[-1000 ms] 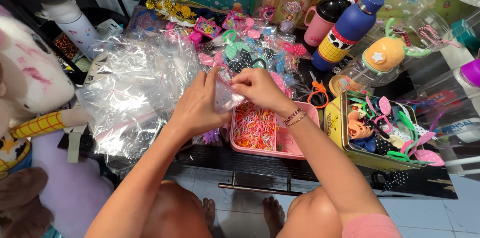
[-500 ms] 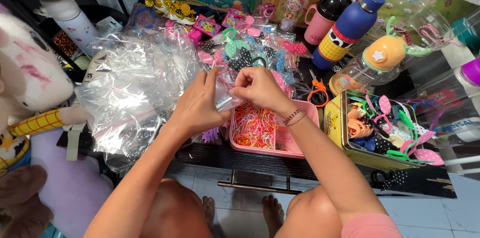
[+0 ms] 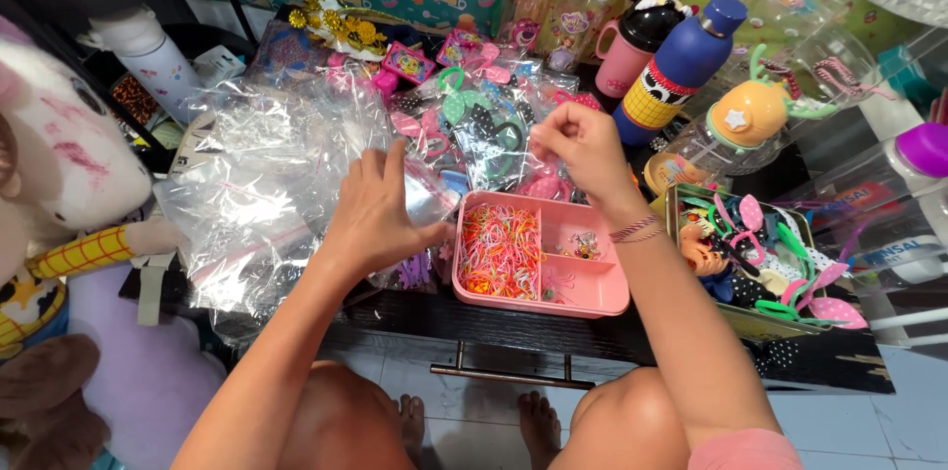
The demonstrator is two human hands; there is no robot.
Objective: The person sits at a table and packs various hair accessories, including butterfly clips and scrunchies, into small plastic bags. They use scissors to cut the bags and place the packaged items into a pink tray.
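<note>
Half a second earlier both hands met over one small clear bag near the middle of the frame; now they have parted. At centre left, the left hand (image 3: 380, 213) lies palm down with fingers spread, pressing the small clear plastic bag (image 3: 430, 195) against the heap of crinkled cellophane bags (image 3: 262, 189) that fills the left middle of the frame. At upper centre, the right hand (image 3: 583, 144) hangs lifted above packets of hair clips (image 3: 474, 119), fingers curled and tips pinched together; whether anything sits between them cannot be told. A thin bracelet (image 3: 637, 229) circles its wrist. Just below and between the hands sits a pink compartment tray (image 3: 592, 300), its left section packed with small colourful elastic bands (image 3: 499, 251). At right, a tin of hair accessories (image 3: 765, 268) touches the tray's side. Bottles, among them a blue bottle (image 3: 681, 70), stand along the top right.
</note>
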